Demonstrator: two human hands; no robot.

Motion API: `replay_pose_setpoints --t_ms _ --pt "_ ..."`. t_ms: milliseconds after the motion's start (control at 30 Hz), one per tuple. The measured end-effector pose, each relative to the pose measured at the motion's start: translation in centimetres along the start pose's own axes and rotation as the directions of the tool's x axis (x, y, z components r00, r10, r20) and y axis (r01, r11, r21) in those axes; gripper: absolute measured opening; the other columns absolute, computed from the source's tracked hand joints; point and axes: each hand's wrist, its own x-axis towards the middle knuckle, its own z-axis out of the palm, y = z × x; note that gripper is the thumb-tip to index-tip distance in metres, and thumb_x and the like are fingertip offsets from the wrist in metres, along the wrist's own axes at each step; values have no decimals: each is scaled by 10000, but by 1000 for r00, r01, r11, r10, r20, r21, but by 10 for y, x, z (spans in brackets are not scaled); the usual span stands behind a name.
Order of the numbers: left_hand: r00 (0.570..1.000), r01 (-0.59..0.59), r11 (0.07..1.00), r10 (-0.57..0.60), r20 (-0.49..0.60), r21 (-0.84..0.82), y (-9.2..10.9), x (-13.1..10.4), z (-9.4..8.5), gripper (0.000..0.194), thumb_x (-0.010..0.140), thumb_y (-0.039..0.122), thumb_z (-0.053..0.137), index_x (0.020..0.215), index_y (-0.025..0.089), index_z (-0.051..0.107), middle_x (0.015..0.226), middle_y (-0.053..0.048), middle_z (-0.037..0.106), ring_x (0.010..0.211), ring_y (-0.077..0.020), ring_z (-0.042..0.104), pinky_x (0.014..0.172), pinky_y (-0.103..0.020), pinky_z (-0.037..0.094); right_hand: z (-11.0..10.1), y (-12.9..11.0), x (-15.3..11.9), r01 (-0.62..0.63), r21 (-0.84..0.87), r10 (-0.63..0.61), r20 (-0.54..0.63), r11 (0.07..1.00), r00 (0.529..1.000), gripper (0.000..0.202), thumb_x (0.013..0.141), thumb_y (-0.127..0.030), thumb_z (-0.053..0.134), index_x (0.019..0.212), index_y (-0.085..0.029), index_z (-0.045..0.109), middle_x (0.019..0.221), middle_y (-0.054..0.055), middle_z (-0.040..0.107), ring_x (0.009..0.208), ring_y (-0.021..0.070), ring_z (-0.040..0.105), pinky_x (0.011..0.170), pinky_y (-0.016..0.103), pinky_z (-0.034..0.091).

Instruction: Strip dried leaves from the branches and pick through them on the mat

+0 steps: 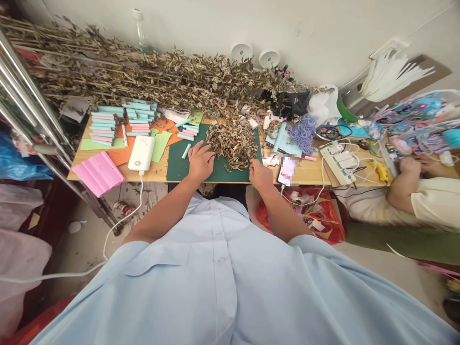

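Observation:
A heap of dry, curled leaves (pixel 233 143) lies on a green cutting mat (pixel 176 160) at the table's front edge. My left hand (pixel 201 163) rests on the mat at the heap's left side, fingers spread, with nothing seen in it. On the heap's right edge, my right hand (pixel 261 175) has its fingers curled together; whatever they hold is hidden. A short light-blue paper roll (pixel 186 151) lies just left of my left hand. Behind it is a small stack of pink and blue paper rolls (pixel 189 130).
Dried leafy stalks (pixel 161 72) cover the back of the table. Leftward are stacked rolls (pixel 102 128), a white power bank (pixel 141 153) with a cable and pink paper (pixel 98 172). Rightward lie a phone (pixel 286 171), purple yarn (pixel 302 133), a power strip (pixel 339 163) and a co-worker's arm (pixel 402 189).

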Motion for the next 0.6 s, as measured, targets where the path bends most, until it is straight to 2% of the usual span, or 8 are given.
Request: replay_pose_setpoints --t_ms 133,267,467,600 --pt "1000 0 1000 0 -2 10 0 0 0 251 947 287 549 1007 257 791 1344 -86 708 1475 -362 440 1182 -626 304 -3 2 2 42 55 -42 8 998 999 416 922 -200 451 1325 -171 551 1082 138 755 931 300 692 808 389 511" --pt "1000 -2 1000 2 -11 11 -1 0 2 245 939 274 558 1012 265 792 1341 -76 710 1470 -356 445 1187 -622 297 -21 -2 4 56 225 -39 -80 973 996 384 925 -219 457 1299 -187 537 1122 134 740 966 291 690 853 414 525" --pt "1000 -4 1000 3 -14 -7 -3 -1 3 224 943 260 570 1001 272 786 1344 -70 707 1478 -347 436 1194 -605 284 -53 -18 8 44 438 -18 -63 898 998 360 903 -249 537 1262 -224 553 1031 69 739 735 210 645 776 376 517" --pt "1000 -12 1000 12 -24 -8 -2 -2 2 222 946 256 566 973 266 786 1328 -71 715 1467 -343 448 1189 -601 287 -73 -20 14 7 414 -4 -7 910 1000 329 876 -231 577 1204 -231 586 962 51 732 684 199 610 733 365 496"
